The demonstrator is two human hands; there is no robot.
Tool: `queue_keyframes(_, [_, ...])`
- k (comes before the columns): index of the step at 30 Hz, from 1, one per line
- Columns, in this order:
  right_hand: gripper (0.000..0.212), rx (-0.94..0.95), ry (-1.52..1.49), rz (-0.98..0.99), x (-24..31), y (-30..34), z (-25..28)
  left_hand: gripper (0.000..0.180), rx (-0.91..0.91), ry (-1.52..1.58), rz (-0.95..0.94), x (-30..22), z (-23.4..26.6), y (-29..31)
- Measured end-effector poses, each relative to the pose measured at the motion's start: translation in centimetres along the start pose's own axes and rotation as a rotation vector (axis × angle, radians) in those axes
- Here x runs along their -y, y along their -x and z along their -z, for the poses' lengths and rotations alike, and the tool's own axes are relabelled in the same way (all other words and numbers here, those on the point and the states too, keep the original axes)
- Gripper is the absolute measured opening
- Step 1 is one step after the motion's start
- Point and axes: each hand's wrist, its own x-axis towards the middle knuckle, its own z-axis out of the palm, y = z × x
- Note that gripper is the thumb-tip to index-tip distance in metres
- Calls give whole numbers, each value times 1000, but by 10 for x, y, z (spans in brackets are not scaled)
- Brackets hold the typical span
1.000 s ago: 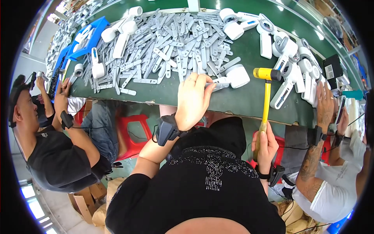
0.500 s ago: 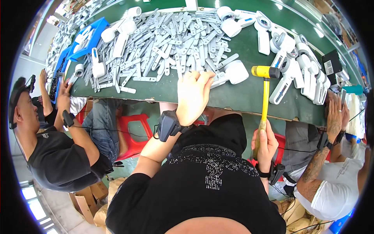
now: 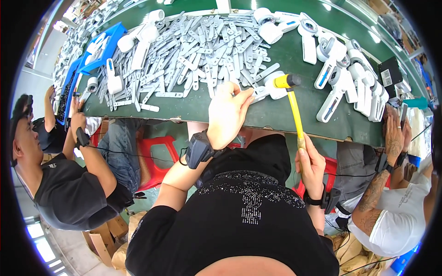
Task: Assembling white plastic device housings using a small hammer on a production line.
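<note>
My left hand (image 3: 229,109) is closed near the table's front edge, with its thumb and fingertips at the handle end of a white handheld fan (image 3: 278,94). The fan lies on the green tabletop, its round head to the right. In my right hand (image 3: 311,165) is a mallet (image 3: 297,117) with a yellow handle and a yellow-and-black head. The mallet's head overlaps the fan's round head in the view; whether they touch I cannot tell. A large pile of flat, light-grey plastic strips (image 3: 193,55) lies beyond my left hand.
Several white handheld fans (image 3: 338,92) are grouped on the right. A blue tray (image 3: 103,48) of white parts and more fans stand at the left. Co-workers sit on both sides, one in a black shirt (image 3: 73,193), one in a white shirt (image 3: 400,221). Red stools (image 3: 159,158) stand below.
The mallet has swung left and tilted, its head moving from right of the fan to over the fan's round head. My left hand has stayed nearly in place.
</note>
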Motion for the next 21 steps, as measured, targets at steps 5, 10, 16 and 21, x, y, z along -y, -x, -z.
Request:
queue_keyframes(5, [41, 87, 341, 128, 9, -17, 0, 17, 23, -39, -62, 5, 2, -5])
queue_keyframes(10, [41, 120, 382, 60, 20, -17, 1, 15, 38, 97, -54, 10, 2, -6])
queue_keyframes(16, [40, 102, 451, 132, 30, -21, 4, 13, 156, 510, 235, 11, -6, -6])
queue_keyframes(21, [40, 61, 454, 164, 34, -22, 8, 14, 161, 515, 217, 15, -9, -5])
